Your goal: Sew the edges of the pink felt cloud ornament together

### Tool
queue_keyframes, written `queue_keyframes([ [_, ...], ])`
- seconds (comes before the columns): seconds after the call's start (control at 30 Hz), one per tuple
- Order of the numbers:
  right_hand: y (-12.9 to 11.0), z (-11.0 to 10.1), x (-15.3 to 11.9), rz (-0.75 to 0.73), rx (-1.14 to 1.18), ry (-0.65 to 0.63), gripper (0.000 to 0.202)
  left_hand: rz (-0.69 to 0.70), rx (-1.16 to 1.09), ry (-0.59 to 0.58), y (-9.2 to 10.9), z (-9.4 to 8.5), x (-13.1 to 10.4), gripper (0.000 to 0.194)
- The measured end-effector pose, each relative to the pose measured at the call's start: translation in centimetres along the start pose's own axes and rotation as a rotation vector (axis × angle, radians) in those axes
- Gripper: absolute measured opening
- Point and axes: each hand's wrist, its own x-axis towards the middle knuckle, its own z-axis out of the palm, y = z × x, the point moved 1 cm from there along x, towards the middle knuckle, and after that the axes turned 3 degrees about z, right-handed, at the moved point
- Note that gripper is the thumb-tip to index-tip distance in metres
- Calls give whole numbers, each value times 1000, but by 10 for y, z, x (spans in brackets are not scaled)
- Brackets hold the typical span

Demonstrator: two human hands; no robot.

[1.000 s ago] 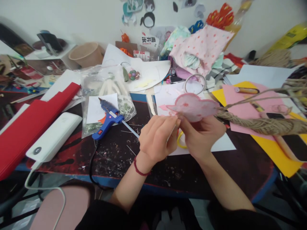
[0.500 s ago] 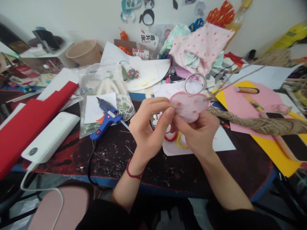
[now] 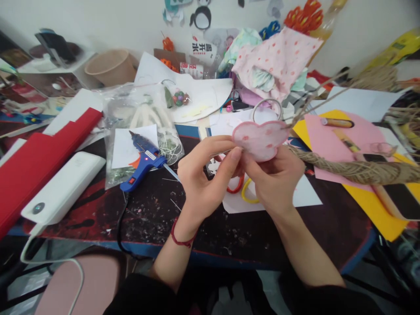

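Observation:
A pale pink cloud-shaped piece (image 3: pixel 260 139) with red spots and a darker pink edge is held up over the table. My right hand (image 3: pixel 277 177) grips its lower edge between thumb and fingers. At its left edge my left hand (image 3: pixel 210 173) is pinched, thumb against fingertips; what lies between them is too small to make out. A red band circles my left wrist. Below the hands, red and yellow loops (image 3: pixel 249 192) lie on white paper (image 3: pixel 306 194).
A blue glue gun (image 3: pixel 144 164) rests on the left, its cord over the table edge. Beyond it are a white power bank (image 3: pixel 65 186) and a red folder (image 3: pixel 46 162). Rope-wrapped stems (image 3: pixel 354 169) lie at right; spotted cloth (image 3: pixel 275 63) is heaped behind.
The pink piece has risen slightly and tilted a little in my right hand. Both hands remain close together, and the view has shifted slightly.

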Motion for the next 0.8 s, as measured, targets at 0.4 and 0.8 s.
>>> queue_keyframes([
  [0.4,5,-2,1,209,228,-142,12,-35,-27,101,1,2,-3,12],
  [0.8,5,-2,0,203,177,-114,12,-67,18,95,3,3,-4,14],
])
